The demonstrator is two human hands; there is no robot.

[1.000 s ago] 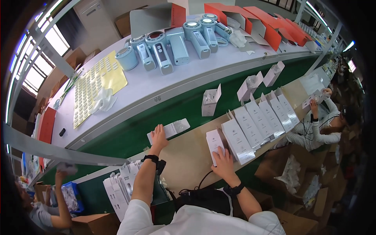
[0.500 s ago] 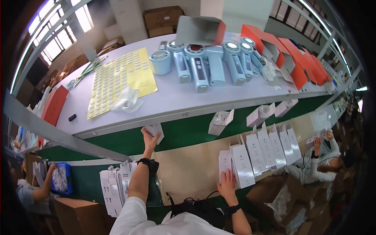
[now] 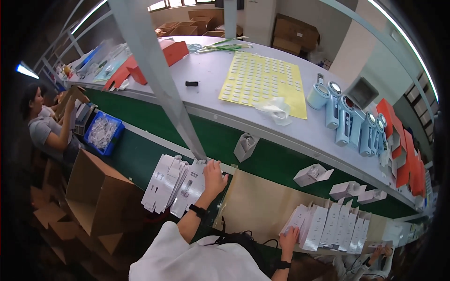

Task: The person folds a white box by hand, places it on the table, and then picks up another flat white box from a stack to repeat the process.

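My left hand [image 3: 214, 180] lies at the far right edge of a pile of flat white folded cartons [image 3: 186, 189], fingers stretched and thumb apart, holding nothing that I can see. My right hand [image 3: 289, 237] rests with its fingertips against a white box [image 3: 296, 218], which leans at the left end of a row of upright white boxes [image 3: 330, 225]; those fingers look stretched, not wrapped round it. Beyond, an open-topped small white box [image 3: 245, 148] with something pale inside stands on the green belt.
A purplish-white bench [image 3: 206, 93] carries a yellow sticker sheet [image 3: 265, 79], crumpled tissue [image 3: 276, 110] and light-blue handheld devices [image 3: 344, 124]. A grey post [image 3: 150, 70] rises beside the flat cartons. A co-worker [image 3: 49, 122] sits left near a blue bin [image 3: 104, 133] and a large cardboard box [image 3: 101, 192].
The view has swung left. My left hand has let go of the small white box on the belt and moved to the flat cartons. My right hand stays at the end of the row.
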